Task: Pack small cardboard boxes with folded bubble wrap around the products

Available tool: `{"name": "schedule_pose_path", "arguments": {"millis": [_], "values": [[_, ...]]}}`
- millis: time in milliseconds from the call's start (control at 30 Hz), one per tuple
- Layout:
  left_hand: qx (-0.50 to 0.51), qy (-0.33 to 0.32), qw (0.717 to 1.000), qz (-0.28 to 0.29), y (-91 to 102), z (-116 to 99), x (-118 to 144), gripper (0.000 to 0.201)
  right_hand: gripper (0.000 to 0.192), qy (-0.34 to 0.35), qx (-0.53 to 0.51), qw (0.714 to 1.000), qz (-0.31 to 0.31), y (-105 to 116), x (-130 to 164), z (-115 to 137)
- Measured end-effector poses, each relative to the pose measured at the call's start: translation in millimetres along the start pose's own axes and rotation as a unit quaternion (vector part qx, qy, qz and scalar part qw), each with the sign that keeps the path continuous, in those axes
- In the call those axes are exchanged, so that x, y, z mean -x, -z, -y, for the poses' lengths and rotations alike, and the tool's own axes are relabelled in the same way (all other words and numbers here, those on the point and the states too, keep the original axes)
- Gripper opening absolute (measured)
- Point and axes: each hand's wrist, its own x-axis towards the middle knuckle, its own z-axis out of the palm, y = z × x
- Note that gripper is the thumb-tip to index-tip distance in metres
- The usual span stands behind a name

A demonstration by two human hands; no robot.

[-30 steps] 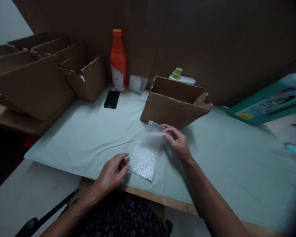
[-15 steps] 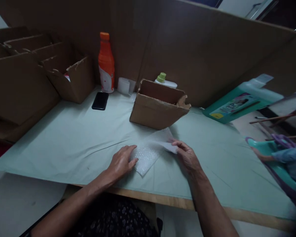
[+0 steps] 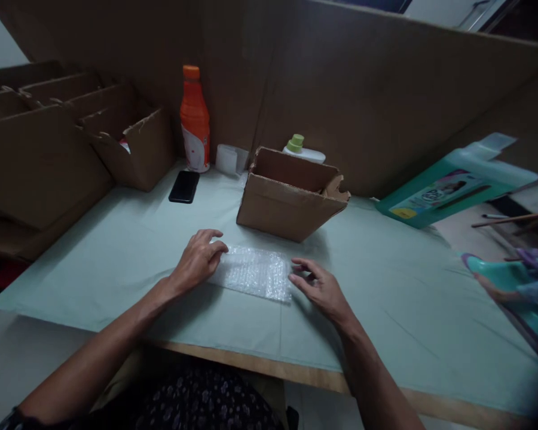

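A clear strip of bubble wrap (image 3: pixel 255 273) lies on the pale green table cover, in front of a small cardboard box. At the strip's left end is my left hand (image 3: pixel 199 257), with its thumb and a bent finger closed on the upper left corner. My right hand (image 3: pixel 318 286) is at the opposite end. Its thumb and forefinger are apart, close beside the right edge, and nothing shows between them.
Behind the wrap stands an open cardboard box (image 3: pixel 289 206), with a green-capped white bottle (image 3: pixel 305 152) behind it. A black phone (image 3: pixel 184 187) lies near an orange bottle (image 3: pixel 194 122). Cardboard bins (image 3: pixel 147 146) line the left; a green jug (image 3: pixel 452 185) leans right. Another person's arm (image 3: pixel 497 289) shows far right.
The bubble wrap has gone from a crooked, partly lifted sheet to a flat strip lying sideways. My left hand has moved up and left; my right hand has let go of the lifted flap.
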Motion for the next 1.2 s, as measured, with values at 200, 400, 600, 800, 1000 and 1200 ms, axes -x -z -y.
{"name": "schedule_pose_path", "arguments": {"millis": [200,400,600,800,1000,1200], "values": [[0.059,-0.192,0.980,0.000,20.7,-30,65,0.029,0.038,0.064,-0.001,0.998,-0.019,12,5,13],[0.181,-0.120,0.964,0.153,51.4,-21,121,0.037,0.032,0.027,-0.036,0.998,0.054,35,29,18],[0.151,-0.115,0.978,0.082,36.9,-17,124,0.042,0.040,0.068,0.124,0.987,0.079,-10,11,12],[0.151,-0.102,0.982,0.043,26.6,-26,123,0.028,0.018,0.108,0.205,0.967,0.107,-34,-5,18],[0.208,-0.060,0.976,0.007,50.1,-38,93,0.019,0.015,0.157,0.160,0.974,0.023,-8,-21,39],[0.097,0.138,0.984,0.054,34.3,-18,8,0.017,0.018,0.087,0.126,0.985,0.075,-15,-66,24]]}}
